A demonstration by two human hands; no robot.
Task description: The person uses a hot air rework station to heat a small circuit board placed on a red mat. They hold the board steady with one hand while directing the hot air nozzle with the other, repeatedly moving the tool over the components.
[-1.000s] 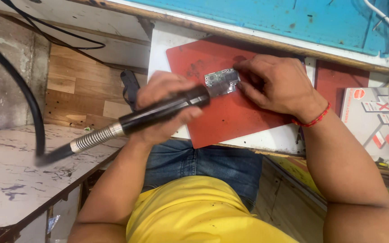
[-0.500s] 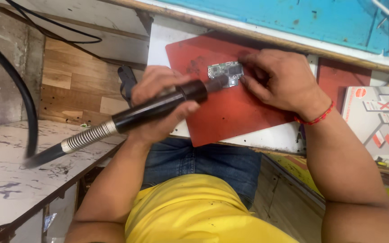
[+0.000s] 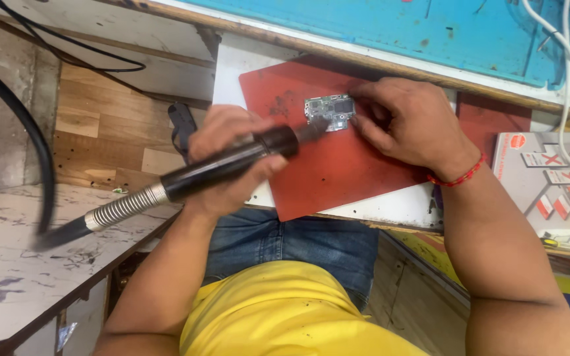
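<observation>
- a person's left hand [image 3: 229,155] is clenched around the black handle of a hot-air wand [image 3: 192,178], fingers wrapped over the top. its coiled metal collar and thick black hose [image 3: 34,151] trail off to the left over a marbled side surface [image 3: 8,264].
- the small circuit board [image 3: 331,109] lies flat near the top of a red mat [image 3: 338,178], which sits on a white slab [image 3: 390,207] at the edge of a blue bench [image 3: 430,33].
- a second ago the wand's metal tip covered most of the board. the wand has since drawn back toward the person and to the left, so its dark nozzle [image 3: 311,128] now sits over the board's lower left corner and the board's face is open to view.
- the right hand [image 3: 407,122], a red thread [image 3: 460,177] at the wrist, has kept its place. its fingers curl down at the board's right edge, apparently pinning it, though whether they hold a small tool cannot be told.
- the board itself has barely shifted on the mat. this suggests the work has only moved from the board's middle to its corner.
- a grey box with red and white labels [image 3: 555,178] rests to the right, well apart from both hands.
</observation>
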